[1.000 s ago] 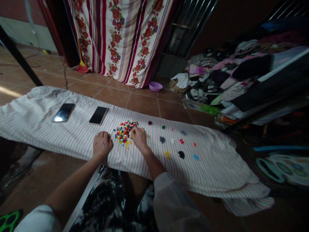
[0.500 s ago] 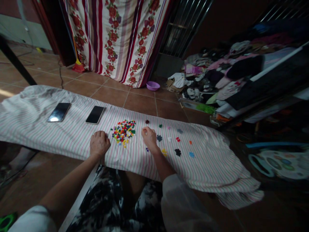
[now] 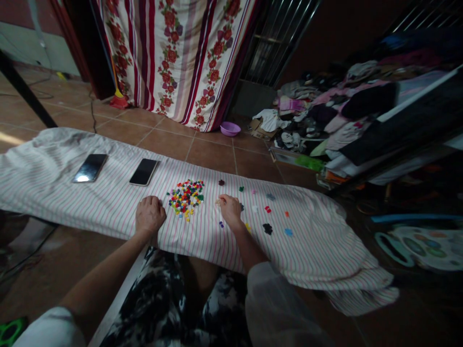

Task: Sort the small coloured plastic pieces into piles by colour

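My left hand [image 3: 150, 214] rests on the striped cloth with its fingers curled under, just left of a mixed heap of tiny coloured pieces [image 3: 186, 195]. To the right of the heap, my right hand [image 3: 230, 210] has thumb and fingers pinched together, low over the cloth. Small pale beige pieces [image 3: 218, 202] show at its fingertips; whether one is gripped is too small to make out. Around this hand lie small one-colour clusters: dark red [image 3: 221, 182], green [image 3: 241, 188], purple [image 3: 222, 224], black [image 3: 267, 228] and blue [image 3: 288, 232]. A dark grey cluster is partly hidden behind the hand.
Two phones [image 3: 89, 168] [image 3: 143, 172] lie on the cloth [image 3: 108, 207] to the left. More clusters, red [image 3: 267, 209] and orange [image 3: 287, 214], lie at right. Beyond the table are a purple basin [image 3: 230, 128], a hanging curtain [image 3: 188, 58] and piled clothes [image 3: 325, 106].
My right hand has shifted slightly right and lower, now covering part of the dark grey cluster. Pale beige pieces now show by its fingertips. My left hand stays in place.
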